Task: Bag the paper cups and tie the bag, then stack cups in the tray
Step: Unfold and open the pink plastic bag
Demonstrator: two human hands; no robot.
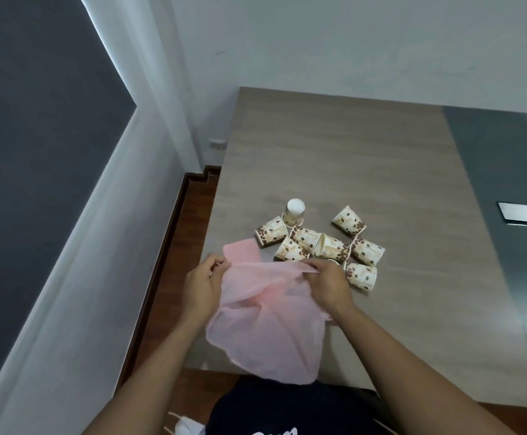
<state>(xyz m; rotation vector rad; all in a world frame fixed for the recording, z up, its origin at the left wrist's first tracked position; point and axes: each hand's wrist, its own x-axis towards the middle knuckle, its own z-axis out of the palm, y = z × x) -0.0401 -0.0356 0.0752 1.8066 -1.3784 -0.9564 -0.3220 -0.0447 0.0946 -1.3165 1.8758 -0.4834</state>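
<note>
A thin pink plastic bag (265,328) hangs over the near edge of the table, held up at its mouth by both hands. My left hand (200,287) pinches the left rim of the bag. My right hand (325,285) pinches the right rim, and the mouth is pulled partly apart between them. Just beyond the bag lie several paper cups with a coffee-bean print (331,246), most on their sides in a loose cluster. One cup (294,211) stands upside down at the back of the cluster. No cup is visible inside the bag.
The wooden table (365,171) stretches away to the back and right, with a grey strip (507,183) along its right side and a shiny metal piece (526,214) at the far right. A white wall and dark floor lie to the left. No tray is in view.
</note>
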